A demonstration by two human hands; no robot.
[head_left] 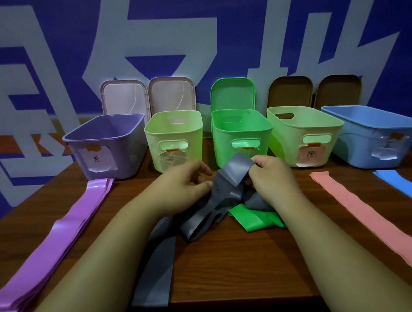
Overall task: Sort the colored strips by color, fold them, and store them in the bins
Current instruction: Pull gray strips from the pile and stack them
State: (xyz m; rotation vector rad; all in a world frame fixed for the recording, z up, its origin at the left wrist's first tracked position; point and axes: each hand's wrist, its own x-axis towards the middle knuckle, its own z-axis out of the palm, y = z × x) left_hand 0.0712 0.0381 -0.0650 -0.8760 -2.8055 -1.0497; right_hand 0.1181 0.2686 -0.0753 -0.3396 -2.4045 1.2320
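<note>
A tangle of grey strips [212,202] lies at the table's middle, one end trailing over the near edge. My left hand [185,185] pinches the grey strips from the left. My right hand [272,176] grips a raised grey loop at its top. Green strips [252,219] lie under my right wrist. A stack of purple strips [64,237] runs along the left, pink strips [366,212] along the right, blue strips [400,183] at the far right.
Five open bins stand in a row at the back: purple [102,147], pale green [175,140], bright green [240,136], pale yellow-green [303,136] and blue [374,136]. Their lids lean against the blue wall behind. The brown table [231,261] ends near my forearms.
</note>
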